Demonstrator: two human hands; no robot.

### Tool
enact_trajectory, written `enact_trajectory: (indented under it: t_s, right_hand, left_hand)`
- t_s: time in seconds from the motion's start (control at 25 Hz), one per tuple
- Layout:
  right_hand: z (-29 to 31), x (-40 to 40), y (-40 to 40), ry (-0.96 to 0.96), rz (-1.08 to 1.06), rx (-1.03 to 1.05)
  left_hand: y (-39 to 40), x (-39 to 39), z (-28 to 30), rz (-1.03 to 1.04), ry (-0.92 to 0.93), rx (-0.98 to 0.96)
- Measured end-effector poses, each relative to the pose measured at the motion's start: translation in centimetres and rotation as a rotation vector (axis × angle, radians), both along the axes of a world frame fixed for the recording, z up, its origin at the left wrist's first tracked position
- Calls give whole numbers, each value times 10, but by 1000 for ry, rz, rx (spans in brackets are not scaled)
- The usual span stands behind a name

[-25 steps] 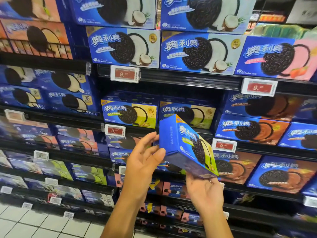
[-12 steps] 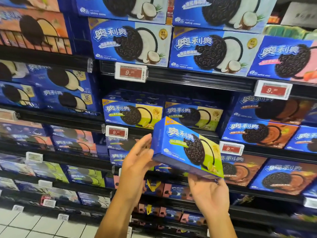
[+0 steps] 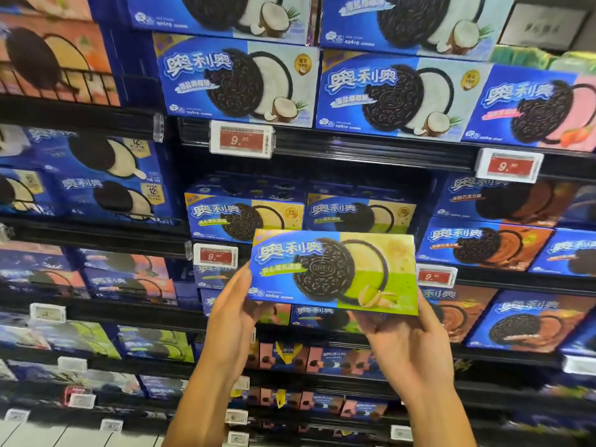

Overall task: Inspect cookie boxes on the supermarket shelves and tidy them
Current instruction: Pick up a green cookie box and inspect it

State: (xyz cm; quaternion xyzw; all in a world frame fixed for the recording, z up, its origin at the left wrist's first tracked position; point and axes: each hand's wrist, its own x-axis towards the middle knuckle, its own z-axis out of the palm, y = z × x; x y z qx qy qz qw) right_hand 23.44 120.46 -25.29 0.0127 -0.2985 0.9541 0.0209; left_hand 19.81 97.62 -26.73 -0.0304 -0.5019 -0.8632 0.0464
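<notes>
You hold the pistachio box point(image 3: 333, 274) level, front toward you, long axis sideways, left hand point(image 3: 233, 312) and right hand point(image 3: 404, 341) clamped on its ends, just below its matching shelf row point(image 3: 245, 217).

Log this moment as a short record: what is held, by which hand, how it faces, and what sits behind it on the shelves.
held item: pistachio cookie box, blue and green
left hand: grips the box's left end
right hand: supports the lower right edge from beneath
orientation: front face toward camera, roughly level
behind it: matching boxes on the shelf
shelf above: coconut boxes
right of it: chocolate boxes
price tag: reads 9, clipped to shelf edge
</notes>
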Motion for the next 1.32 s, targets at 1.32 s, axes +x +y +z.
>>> enact_trajectory:
  t_s: [1.32]
  right_hand:
    - [18, -24, 54, -18, -784, 1279]
  left_hand:
    - [62, -52, 38, 81, 220, -596]
